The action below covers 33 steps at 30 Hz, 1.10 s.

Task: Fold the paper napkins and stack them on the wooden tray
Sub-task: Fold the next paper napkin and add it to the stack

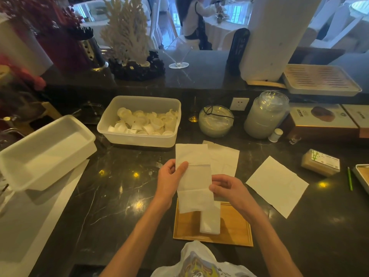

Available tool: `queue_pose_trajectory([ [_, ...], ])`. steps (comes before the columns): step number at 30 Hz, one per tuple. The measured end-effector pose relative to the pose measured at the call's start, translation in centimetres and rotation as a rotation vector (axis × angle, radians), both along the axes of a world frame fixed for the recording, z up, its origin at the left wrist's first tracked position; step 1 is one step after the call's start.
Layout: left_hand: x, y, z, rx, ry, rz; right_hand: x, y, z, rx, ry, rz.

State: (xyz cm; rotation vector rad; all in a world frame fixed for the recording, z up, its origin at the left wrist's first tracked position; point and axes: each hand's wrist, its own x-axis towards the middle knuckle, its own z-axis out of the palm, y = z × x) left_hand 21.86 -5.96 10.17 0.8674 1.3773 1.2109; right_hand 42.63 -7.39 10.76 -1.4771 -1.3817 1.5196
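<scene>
Two hands hold one long white napkin (pixel 193 177) above the wooden tray (pixel 233 224): my left hand (pixel 169 176) pinches its left edge, thumb on top, while my right hand (pixel 225 188) clamps the right edge. One folded napkin (pixel 210 221) lies on the tray. Two more napkins lie flat on the dark marble counter (pixel 111 196), one (pixel 224 158) behind my hands, one (pixel 277 185) to the right. White-clothed dining tables fill the room beyond.

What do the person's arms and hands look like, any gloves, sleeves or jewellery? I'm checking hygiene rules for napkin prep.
Both hands are bare: no gloves on the left hand or the right hand. Forearms are uncovered, with no sleeves, watch or bracelets showing. No rings are visible. Only a white printed shirt shows below.
</scene>
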Motion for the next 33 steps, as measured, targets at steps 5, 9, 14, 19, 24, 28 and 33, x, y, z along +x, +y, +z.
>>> queue_pose_trajectory([
  [5, -0.4, 0.2, 0.2, -0.003, 0.009, -0.063, 0.0, 0.2, -0.3, -0.017, 0.019, -0.011],
  [9, -0.6, 0.1, 0.6, 0.006, 0.038, -0.113, -0.4, 0.7, 0.3, 0.009, 0.022, -0.065],
  [14, -0.7, -0.2, 1.0, 0.014, 0.021, -0.151, -1.5, 1.6, 0.7, 0.056, 0.048, -0.112],
  [19, -1.8, -0.4, 1.2, 0.007, 0.002, -0.247, -1.6, 1.7, 0.3, 0.019, 0.111, -0.219],
  [24, -2.2, -0.3, 1.6, 0.017, 0.024, -0.277, -1.1, 1.6, 0.7, -0.043, 0.174, -0.230],
  [28, -2.0, -0.3, 1.6, 0.061, -0.017, -0.288, -1.0, 1.6, 1.0, -0.039, 0.205, -0.279],
  [33, -1.4, -0.3, 1.7, 0.075, -0.044, -0.253, -1.2, 1.5, 1.1, 0.061, 0.221, -0.272],
])
